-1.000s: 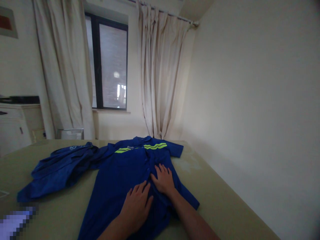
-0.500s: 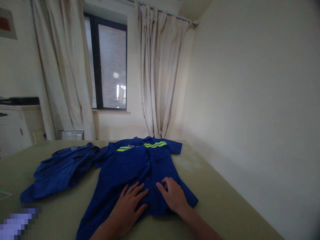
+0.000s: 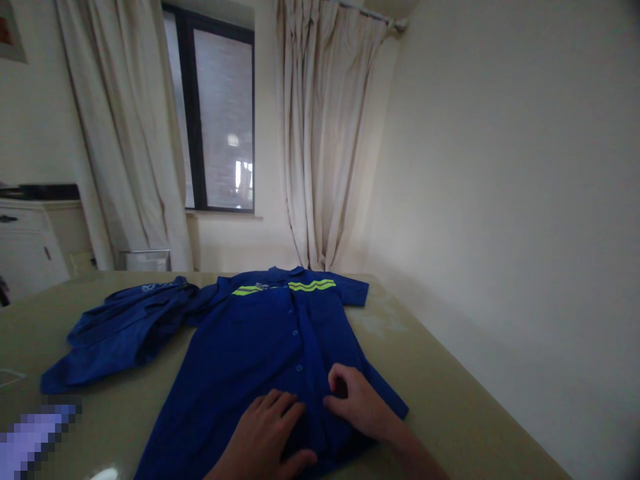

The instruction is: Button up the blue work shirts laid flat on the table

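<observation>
A blue short-sleeved work shirt with yellow-green reflective strips lies spread front up on the table. Its collar points away from me, and a column of buttons shows down the front. My left hand rests palm down on the lower front, fingers stretched and thumb apart, holding nothing. To the right of the button line, my right hand touches the shirt front. Its fingers are curled, with a gap between thumb and index finger; no cloth shows in that gap. Both hands are near the hem, whose left part is partly hidden.
Another blue garment lies crumpled left of the shirt, against its sleeve. A pixelated purple patch covers something at the lower left of the table. A wall runs along the right side. Curtains and a window stand behind.
Both hands have come closer to me, down the shirt front. The shirt's front lies flatter and more buttons show. My left fingers are closer together. The view has tilted slightly downward.
</observation>
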Motion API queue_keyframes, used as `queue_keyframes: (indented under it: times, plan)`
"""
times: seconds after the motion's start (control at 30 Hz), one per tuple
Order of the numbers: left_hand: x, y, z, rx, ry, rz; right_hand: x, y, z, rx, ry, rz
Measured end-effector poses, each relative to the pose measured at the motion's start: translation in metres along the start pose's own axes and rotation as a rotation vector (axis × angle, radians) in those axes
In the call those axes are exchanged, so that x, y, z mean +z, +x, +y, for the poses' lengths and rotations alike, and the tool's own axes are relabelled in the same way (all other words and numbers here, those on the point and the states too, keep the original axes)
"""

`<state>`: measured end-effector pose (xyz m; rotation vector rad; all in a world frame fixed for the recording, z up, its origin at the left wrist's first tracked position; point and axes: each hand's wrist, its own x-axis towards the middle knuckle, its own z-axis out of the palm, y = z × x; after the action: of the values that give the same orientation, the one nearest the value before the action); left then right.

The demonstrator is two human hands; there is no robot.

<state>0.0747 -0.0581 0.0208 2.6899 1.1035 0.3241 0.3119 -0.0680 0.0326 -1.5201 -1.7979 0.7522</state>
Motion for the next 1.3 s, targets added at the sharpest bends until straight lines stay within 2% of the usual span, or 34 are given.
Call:
queue_keyframes:
  times: [0.1, 0.17, 0.3, 0.43, 0.53, 0.63, 0.73, 0.87, 1.0, 1.1, 1.2, 1.3]
  plan:
    - [0.004, -0.002, 0.004, 0.022, 0.031, -0.022, 0.002, 0.0, -0.008, -0.08, 0.325, 0.01]
    - [0.007, -0.002, 0.004, 0.008, 0.052, -0.003, 0.007, 0.0, -0.011, -0.082, 0.478, -0.024]
    - [0.011, -0.001, 0.0, -0.027, 0.02, 0.06, 0.021, 0.0, -0.008, -0.061, 0.59, -0.022]
    - [0.013, -0.003, -0.004, 0.012, -0.041, 0.148, 0.029, -0.003, -0.006, -0.084, 0.416, 0.079]
    - [0.014, -0.003, -0.005, 0.054, -0.062, 0.188, 0.029, -0.006, -0.005, -0.195, 0.132, 0.138]
    - [0.014, -0.003, -0.004, 0.075, -0.169, 0.283, 0.03, -0.009, 0.002, -0.283, 0.001, 0.199]
    - [0.014, -0.003, -0.002, 0.025, -0.382, 0.36, 0.03, -0.009, 0.01, -0.327, -0.02, 0.277]
    - [0.011, -0.001, -0.001, -0.123, -0.66, 0.358, 0.027, -0.009, 0.011, -0.374, -0.041, 0.335]
    - [0.008, 0.002, -0.004, -0.22, -0.778, 0.323, 0.026, -0.009, 0.0, -0.389, 0.018, 0.26]
    - [0.011, 0.002, -0.006, -0.234, -0.782, 0.307, 0.024, -0.01, -0.009, -0.281, 0.064, 0.193]
    - [0.017, 0.002, -0.007, -0.152, -0.696, 0.299, 0.021, -0.012, -0.015, -0.14, 0.101, 0.102]
    - [0.021, 0.0, -0.008, 0.008, -0.471, 0.321, 0.019, -0.012, -0.019, -0.107, 0.191, -0.008]
